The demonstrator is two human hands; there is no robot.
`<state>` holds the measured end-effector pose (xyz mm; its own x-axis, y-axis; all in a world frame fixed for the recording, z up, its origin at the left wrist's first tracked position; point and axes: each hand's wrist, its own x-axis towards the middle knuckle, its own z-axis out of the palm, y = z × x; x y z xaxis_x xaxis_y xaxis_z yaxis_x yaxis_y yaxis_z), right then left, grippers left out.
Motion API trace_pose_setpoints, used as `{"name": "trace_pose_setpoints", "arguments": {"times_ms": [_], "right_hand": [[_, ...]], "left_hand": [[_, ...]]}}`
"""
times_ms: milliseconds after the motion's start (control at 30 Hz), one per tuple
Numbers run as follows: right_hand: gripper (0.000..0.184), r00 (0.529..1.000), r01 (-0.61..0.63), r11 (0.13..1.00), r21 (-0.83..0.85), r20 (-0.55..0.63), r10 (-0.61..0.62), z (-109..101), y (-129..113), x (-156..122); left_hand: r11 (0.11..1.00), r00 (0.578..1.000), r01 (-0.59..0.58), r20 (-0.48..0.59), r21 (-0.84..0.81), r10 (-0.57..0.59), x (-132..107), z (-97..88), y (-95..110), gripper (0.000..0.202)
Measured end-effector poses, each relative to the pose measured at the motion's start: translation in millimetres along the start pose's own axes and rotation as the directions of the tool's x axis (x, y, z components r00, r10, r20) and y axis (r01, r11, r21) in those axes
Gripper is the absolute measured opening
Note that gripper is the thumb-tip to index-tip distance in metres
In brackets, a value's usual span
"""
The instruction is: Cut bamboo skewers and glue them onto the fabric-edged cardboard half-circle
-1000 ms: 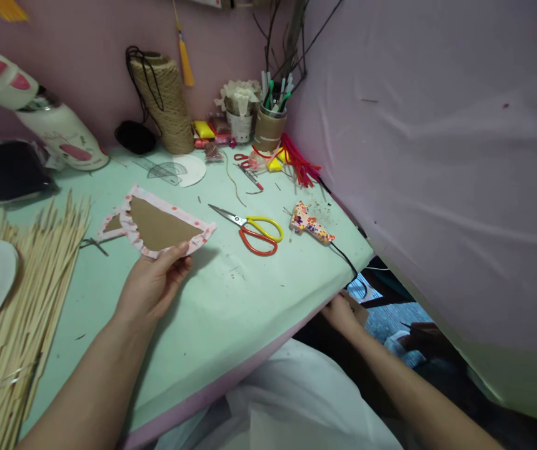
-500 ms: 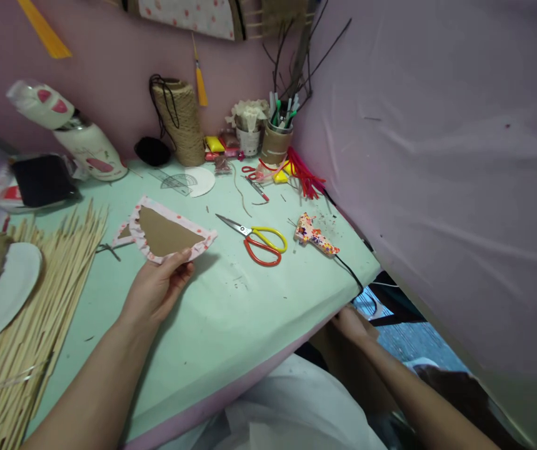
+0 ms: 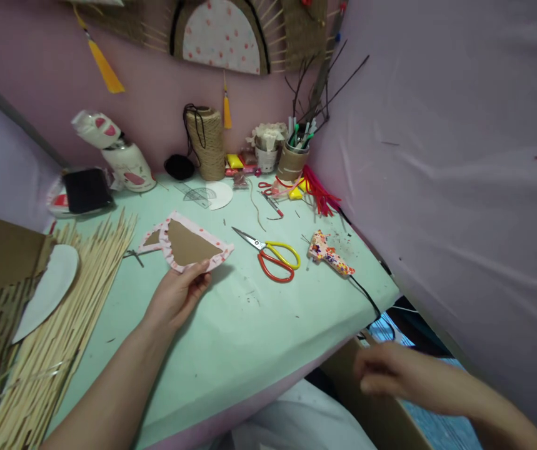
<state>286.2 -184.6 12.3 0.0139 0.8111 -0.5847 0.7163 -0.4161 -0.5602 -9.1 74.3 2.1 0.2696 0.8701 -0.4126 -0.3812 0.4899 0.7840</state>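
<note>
My left hand [image 3: 184,291] pinches the lower edge of a fan-shaped cardboard piece [image 3: 188,242], its rim wrapped in white fabric with pink dots. Behind that piece, to its left, lies a smaller fabric-edged cardboard piece [image 3: 152,240]. Off the table's front right edge, my right hand [image 3: 383,370] hovers over a cardboard box [image 3: 343,369] with its fingers curled; whatever they may hold is hidden. Scissors [image 3: 268,253] with one yellow and one red handle lie between the hands. To their right rests a flower-patterned glue gun [image 3: 328,253], its black cord running over the edge.
Thin bamboo sticks [image 3: 85,300] and a white half-disc [image 3: 50,290] lie at left beside corrugated cardboard [image 3: 0,294]. Along the back stand a white bottle [image 3: 127,164], a twine spool [image 3: 208,144] and a pen holder [image 3: 292,159]. Red pipe cleaners [image 3: 317,190] lie near the right wall.
My right hand has risen from low beside the table edge and moved right, its fingers now curled. The view has shifted; my left hand keeps its hold on the cardboard piece.
</note>
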Motion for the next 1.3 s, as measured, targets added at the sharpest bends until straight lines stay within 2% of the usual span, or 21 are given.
{"name": "trace_pose_setpoints", "arguments": {"times_ms": [33, 67, 100, 133, 167, 200, 300, 367, 467, 633, 733, 800, 867, 933, 1067, 1300], "right_hand": [[0.021, 0.999, 0.043, 0.999, 0.021, -0.028, -0.042, -17, -13, 2], [0.026, 0.980, 0.045, 0.999, -0.014, -0.191, -0.047, -34, -24, 8], [0.027, 0.915, 0.018, 0.997, -0.071, -0.400, -0.045, -48, -34, 18], [0.027, 0.838, -0.014, 0.991, -0.131, -0.543, -0.060, -59, -43, 29], [0.026, 0.792, -0.031, 0.982, -0.185, -0.605, -0.089, -67, -52, 43], [0.024, 0.786, -0.003, 0.974, -0.227, -0.603, -0.138, -71, -61, 57], [0.019, 0.831, 0.113, 0.932, -0.345, -0.481, -0.279, -66, -94, 97], [0.017, 0.890, 0.032, 0.889, -0.458, -0.391, -0.234, -56, -117, 120], [0.011, 0.924, -0.016, 0.862, -0.507, -0.336, -0.181, -46, -141, 146], [0.007, 0.951, -0.006, 0.866, -0.501, -0.271, -0.151, -43, -147, 171], [0.013, 0.943, 0.066, 0.938, -0.340, -0.286, -0.170, -39, -144, 180], [0.016, 0.917, 0.197, 0.971, -0.135, -0.326, -0.231, -33, -144, 186], [0.026, 0.869, 0.348, 0.936, 0.045, -0.390, -0.304, -28, -146, 190], [0.039, 0.830, 0.441, 0.887, 0.136, -0.437, -0.345, -24, -148, 191], [0.055, 0.835, 0.432, 0.899, 0.069, -0.408, -0.370, -22, -151, 187], [0.050, 0.814, 0.424, 0.903, -0.066, -0.410, -0.412, -22, -148, 178]], "left_hand": [[1.000, 1.000, 0.000, 0.000, -0.001, 0.000, 0, -0.1, 0, 0.026], [1.000, 1.000, 0.000, -0.001, -0.002, 0.000, -1, -0.2, 1, 0.026], [1.000, 1.000, -0.002, -0.005, -0.005, 0.002, -1, -0.5, 2, 0.026], [1.000, 1.000, -0.008, -0.011, -0.010, 0.008, -1, -0.9, 3, 0.027], [1.000, 1.000, -0.016, -0.018, -0.015, 0.016, -1, -1.3, 3, 0.027], [1.000, 0.999, -0.025, -0.024, -0.019, 0.024, -1, -1.7, 4, 0.028], [0.998, 0.998, -0.052, -0.036, -0.036, 0.051, 0, -2.5, 7, 0.029], [0.997, 0.997, -0.062, -0.050, -0.045, 0.060, -1, -2.6, 8, 0.027], [0.996, 0.995, -0.063, -0.079, -0.066, 0.057, -3, -2.9, 12, 0.025], [0.988, 0.997, -0.064, -0.061, -0.140, 0.056, -4, -7.1, 20, 0.020], [0.978, 0.995, -0.089, -0.068, -0.186, 0.077, -4, -11.6, 25, 0.019], [0.970, 0.991, -0.119, -0.080, -0.212, 0.104, -3, -14.7, 28, 0.019], [0.963, 0.987, -0.151, -0.091, -0.225, 0.133, -1, -17.4, 31, 0.017], [0.958, 0.983, -0.176, -0.100, -0.226, 0.156, 0, -19.6, 33, 0.016], [0.958, 0.979, -0.198, -0.092, -0.207, 0.182, 0, -21.7, 35, 0.017], [0.979, 0.985, -0.171, -0.057, -0.114, 0.165, -2, -19.6, 31, 0.025]]}}
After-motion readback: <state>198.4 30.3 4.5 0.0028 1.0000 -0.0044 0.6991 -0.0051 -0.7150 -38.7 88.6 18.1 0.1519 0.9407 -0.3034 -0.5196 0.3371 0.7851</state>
